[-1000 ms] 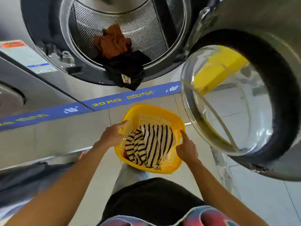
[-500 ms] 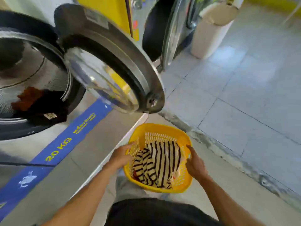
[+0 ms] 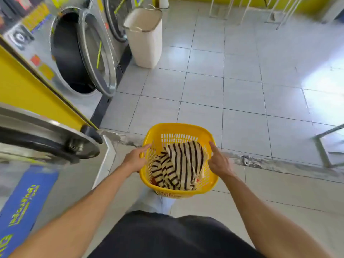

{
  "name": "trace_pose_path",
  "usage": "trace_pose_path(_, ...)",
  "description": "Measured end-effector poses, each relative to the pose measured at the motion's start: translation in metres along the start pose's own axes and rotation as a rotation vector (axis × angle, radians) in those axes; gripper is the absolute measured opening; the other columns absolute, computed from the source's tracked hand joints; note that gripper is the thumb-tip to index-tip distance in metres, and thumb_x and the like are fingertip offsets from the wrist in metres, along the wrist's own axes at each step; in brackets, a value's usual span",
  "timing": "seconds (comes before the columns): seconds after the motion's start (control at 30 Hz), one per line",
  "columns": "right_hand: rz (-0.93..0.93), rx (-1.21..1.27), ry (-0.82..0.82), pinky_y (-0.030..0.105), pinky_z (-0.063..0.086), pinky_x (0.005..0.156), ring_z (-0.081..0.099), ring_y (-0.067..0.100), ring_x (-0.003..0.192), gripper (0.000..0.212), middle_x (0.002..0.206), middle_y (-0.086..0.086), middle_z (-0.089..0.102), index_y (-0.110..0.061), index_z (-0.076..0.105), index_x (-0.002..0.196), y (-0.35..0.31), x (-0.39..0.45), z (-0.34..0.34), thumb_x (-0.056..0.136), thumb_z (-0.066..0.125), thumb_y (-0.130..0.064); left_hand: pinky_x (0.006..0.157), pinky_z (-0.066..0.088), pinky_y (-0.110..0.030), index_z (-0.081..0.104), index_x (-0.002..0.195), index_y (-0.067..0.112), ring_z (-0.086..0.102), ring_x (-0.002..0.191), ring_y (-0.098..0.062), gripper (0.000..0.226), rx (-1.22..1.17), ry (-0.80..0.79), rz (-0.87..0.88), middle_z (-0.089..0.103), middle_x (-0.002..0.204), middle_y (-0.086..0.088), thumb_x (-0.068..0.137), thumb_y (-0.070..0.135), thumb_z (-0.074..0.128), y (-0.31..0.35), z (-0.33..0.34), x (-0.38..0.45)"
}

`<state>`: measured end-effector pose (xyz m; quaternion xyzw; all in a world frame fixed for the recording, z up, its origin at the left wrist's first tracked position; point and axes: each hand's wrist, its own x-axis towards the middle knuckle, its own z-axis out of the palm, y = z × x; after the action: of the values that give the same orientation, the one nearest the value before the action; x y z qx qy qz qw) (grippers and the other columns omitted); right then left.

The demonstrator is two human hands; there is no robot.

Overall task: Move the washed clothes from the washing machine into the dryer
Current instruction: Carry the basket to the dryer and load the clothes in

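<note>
Left hand [image 3: 134, 159] wrapped over the left rim of the yellow basket [image 3: 186, 128], forefinger laid forward along the edge. Right hand [image 3: 219, 162] gripping the right rim likewise, forefinger pointing ahead, remaining fingers curled under, out of sight. Basket carried between both, off the floor, just ahead of the legs.

Inside, a black-and-cream striped garment [image 3: 181, 162], bunched and heaped against the near and left walls, far corner bare. Long axis roughly near-to-far, stripes running the same way, upper fold draped toward the right rim. A scrap of red or orange fabric showing beneath at the near edge; which item, cannot tell.

Farther out: washer door [image 3: 55, 144] swung open at the left, close beside the left forearm. Beyond it along the left wall, an open machine [image 3: 74, 53], drum dark, door ajar, probably the dryer. A pale bin [image 3: 147, 36] standing just past it on the tiled floor [image 3: 242, 94].

Risks, as judged: a step down at the cracked floor edge just ahead, inviting a stumble and spilled washing; left elbow clipping the open washer door; damp cloth sliding over the right rim if the basket tips.
</note>
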<state>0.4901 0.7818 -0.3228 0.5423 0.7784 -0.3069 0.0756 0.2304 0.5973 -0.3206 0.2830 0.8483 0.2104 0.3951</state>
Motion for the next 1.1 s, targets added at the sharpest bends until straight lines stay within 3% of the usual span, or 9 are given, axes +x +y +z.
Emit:
trace_pose_path(0.1,-0.019,-0.078,0.005,0.043,0.049,0.08,0.064,0.038,0.106,0.079,0.12,0.018,0.066,-0.044,0.017,0.154,-0.005,0.044,-0.026,0.086,0.042,-0.013,0.067,0.06,-0.033,0.042,0.139,0.049,0.068,0.097,-0.023,0.071,-0.06,-0.006,-0.021,0.058,0.138,-0.003,0.082,0.012,0.061,0.016,0.004,0.032)
trace_pose_path(0.2,-0.028,-0.106,-0.03,0.041,0.05,0.077,0.064,0.038,0.104,0.079,0.117,0.017,0.067,-0.049,0.018,0.153,-0.022,0.098,-0.047,0.086,0.042,-0.014,0.085,0.057,-0.037,0.045,0.138,0.048,0.066,0.103,-0.023,0.073,-0.117,0.017,-0.043,0.06,0.135,-0.005,0.077,0.013,0.066,0.027,0.002,0.071)
trace_pose_path(0.3,-0.053,-0.151,-0.059,0.045,0.05,0.085,0.062,0.038,0.108,0.077,0.121,0.018,0.066,-0.047,0.018,0.153,-0.039,0.146,-0.064,0.088,0.041,-0.014,0.093,0.051,-0.032,0.045,0.14,0.044,0.061,0.112,-0.022,0.073,-0.147,0.014,-0.081,0.061,0.135,-0.004,0.078,0.012,0.068,0.041,-0.006,0.104)
trace_pose_path(0.47,-0.081,-0.179,-0.146,0.043,0.047,0.093,0.059,0.038,0.117,0.075,0.135,0.017,0.061,-0.044,0.02,0.155,-0.069,0.227,-0.095,0.089,0.042,-0.013,0.071,0.049,-0.026,0.037,0.146,0.043,0.064,0.106,-0.024,0.076,-0.137,0.037,-0.111,0.052,0.145,-0.002,0.082,0.005,0.055,0.079,-0.035,0.159)
trace_pose_path(0.57,-0.104,-0.161,-0.155,0.039,0.045,0.094,0.058,0.039,0.118,0.073,0.138,0.019,0.059,-0.038,0.022,0.156,-0.095,0.26,-0.108,0.092,0.043,-0.01,0.094,0.052,-0.035,0.035,0.146,0.042,0.059,0.12,-0.022,0.073,-0.175,0.055,-0.107,0.048,0.148,-0.001,0.085,0.009,0.058,0.1,-0.062,0.188)
trace_pose_path(0.67,-0.146,-0.103,-0.143,0.038,0.046,0.093,0.06,0.04,0.114,0.071,0.136,0.02,0.06,-0.037,0.025,0.156,-0.131,0.296,-0.118,0.093,0.042,-0.008,0.096,0.053,-0.038,0.035,0.137,0.06,0.058,0.123,-0.021,0.077,-0.212,0.095,-0.102,0.047,0.148,0.001,0.081,0.012,0.058,0.104,-0.092,0.219)
trace_pose_path(0.73,-0.187,-0.082,-0.141,0.04,0.047,0.093,0.06,0.04,0.114,0.07,0.135,0.02,0.06,-0.039,0.026,0.155,-0.159,0.323,-0.122,0.093,0.041,-0.008,0.095,0.054,-0.04,0.033,0.13,0.069,0.056,0.126,-0.019,0.081,-0.258,0.15,-0.116,0.044,0.15,0.004,0.081,0.01,0.058,0.1,-0.108,0.238)
trace_pose_path(0.97,-0.474,-0.158,-0.193,0.042,0.048,0.089,0.058,0.039,0.117,0.067,0.136,0.016,0.06,-0.043,0.024,0.154,-0.276,0.415,-0.13,0.096,0.039,-0.013,0.09,0.047,-0.024,0.04,0.146,0.033,0.052,0.129,-0.018,0.066,-0.385,0.437,-0.271,0.049,0.146,-0.001,0.091,-0.001,0.055,0.099,-0.162,0.28)
trace_pose_path(1.1,-0.609,-0.231,-0.236,0.043,0.049,0.087,0.06,0.04,0.111,0.063,0.127,0.015,0.065,-0.046,0.023,0.153,-0.334,0.453,-0.127,0.098,0.04,-0.019,0.101,0.047,-0.038,0.038,0.147,0.039,0.048,0.131,-0.026,0.062,-0.351,0.629,-0.364,0.045,0.15,-0.003,0.093,0.009,0.051,0.096,-0.18,0.29)
